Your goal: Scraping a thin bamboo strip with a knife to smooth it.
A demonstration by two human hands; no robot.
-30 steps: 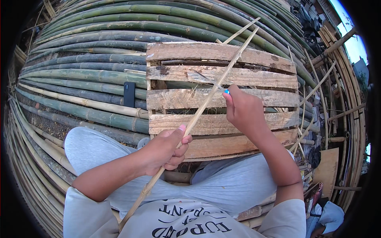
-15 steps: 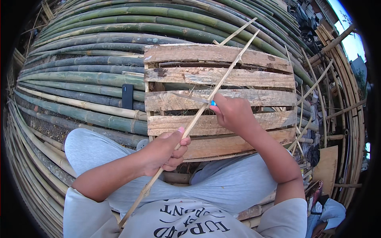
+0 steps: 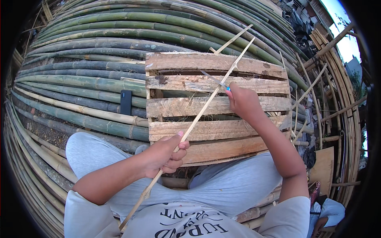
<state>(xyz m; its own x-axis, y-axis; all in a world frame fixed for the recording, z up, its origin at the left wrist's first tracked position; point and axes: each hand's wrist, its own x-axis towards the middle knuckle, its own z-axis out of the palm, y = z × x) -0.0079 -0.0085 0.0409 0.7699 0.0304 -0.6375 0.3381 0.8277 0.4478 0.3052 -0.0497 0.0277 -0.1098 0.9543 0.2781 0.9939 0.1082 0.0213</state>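
A long, pale bamboo strip [image 3: 202, 111] slants from my lap up over a slatted wooden crate [image 3: 186, 105]. My left hand [image 3: 166, 156] is wrapped round the strip near the crate's front edge. Farther up, my right hand [image 3: 244, 101] grips a knife [image 3: 214, 80] with a blue bit of handle showing. The blade lies across the strip, pointing up and left, over the crate's second slat from the far side. Most of the knife's handle is hidden inside my fingers. Thin shavings cling to the slats.
Green bamboo poles [image 3: 91, 83] spread beyond the crate and to its left. A dark phone [image 3: 126, 102] lies on them. Another split strip [image 3: 234, 39] pokes out past the crate's far edge. At lower right, part of another person [image 3: 329, 214] shows near a board [image 3: 322, 168].
My right hand and the knife have slid up along the strip, away from me. My left hand keeps its hold in nearly the same place. The view has shifted slightly.
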